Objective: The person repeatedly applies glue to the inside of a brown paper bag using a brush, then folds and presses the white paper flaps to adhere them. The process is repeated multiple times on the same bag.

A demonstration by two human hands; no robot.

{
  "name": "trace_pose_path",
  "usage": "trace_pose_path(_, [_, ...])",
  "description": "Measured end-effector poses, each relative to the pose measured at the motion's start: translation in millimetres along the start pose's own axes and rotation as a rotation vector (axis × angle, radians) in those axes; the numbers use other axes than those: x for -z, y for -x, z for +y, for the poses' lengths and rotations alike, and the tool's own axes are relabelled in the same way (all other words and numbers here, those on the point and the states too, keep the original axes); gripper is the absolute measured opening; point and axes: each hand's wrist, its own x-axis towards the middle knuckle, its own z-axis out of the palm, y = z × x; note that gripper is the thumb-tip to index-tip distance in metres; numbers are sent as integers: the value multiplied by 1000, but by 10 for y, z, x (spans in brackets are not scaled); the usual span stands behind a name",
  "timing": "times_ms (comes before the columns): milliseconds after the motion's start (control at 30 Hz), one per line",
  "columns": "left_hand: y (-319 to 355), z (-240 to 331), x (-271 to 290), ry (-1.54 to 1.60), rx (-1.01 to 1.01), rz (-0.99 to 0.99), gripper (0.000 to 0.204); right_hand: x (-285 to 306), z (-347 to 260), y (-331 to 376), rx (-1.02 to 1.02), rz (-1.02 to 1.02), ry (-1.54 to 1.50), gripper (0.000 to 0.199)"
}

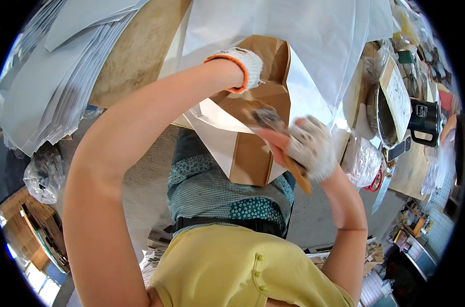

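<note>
My right hand (309, 146), in a white knitted glove with bare fingertips, is closed round a brush. The brush's wooden handle (300, 176) sticks out below the hand, and its dark bristles (268, 117) blur over brown paper. My left hand (250, 66) wears a similar glove with an orange cuff and rests at the upper part of that paper; its fingers are hidden. Under both hands lies a folded paper piece (253, 158), brown on the inner faces and white on the outer flaps. Its near end hangs past the table edge above my lap.
Large white sheets (288, 25) cover the table beyond the hands. A fanned stack of white sheets (63, 87) lies at left. On the right are a round pan (381, 115) with a board across it, a dark mug (425, 123), a phone (399, 149) and red-handled scissors (376, 181).
</note>
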Motion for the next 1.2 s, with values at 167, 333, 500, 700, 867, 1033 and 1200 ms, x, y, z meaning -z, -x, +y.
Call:
trace_pose_path(167, [12, 120, 105, 91, 7, 62, 20, -380, 271, -212, -129, -117, -153, 34])
trace_pose_path(333, [108, 90, 77, 132, 51, 26, 30, 125, 125, -118, -301, -207, 170, 16])
trace_pose_path(500, [185, 60, 127, 145, 92, -18, 32, 310, 317, 355, -794, 384, -668, 32])
trace_pose_path(700, [113, 122, 122, 155, 64, 8, 34, -249, 230, 369, -1160, 774, -793, 43])
trace_pose_path(867, [216, 159, 102, 119, 114, 24, 36, -285, 301, 373, -624, 335, -327, 29])
trace_pose_path(1033, [748, 259, -157, 72, 126, 385, 40, -315, 339, 134, -350, 1, 330, 29])
trace_pose_path(1200, [1260, 285, 579, 132, -183, 24, 36, -573, 540, 251, -535, 247, -198, 15])
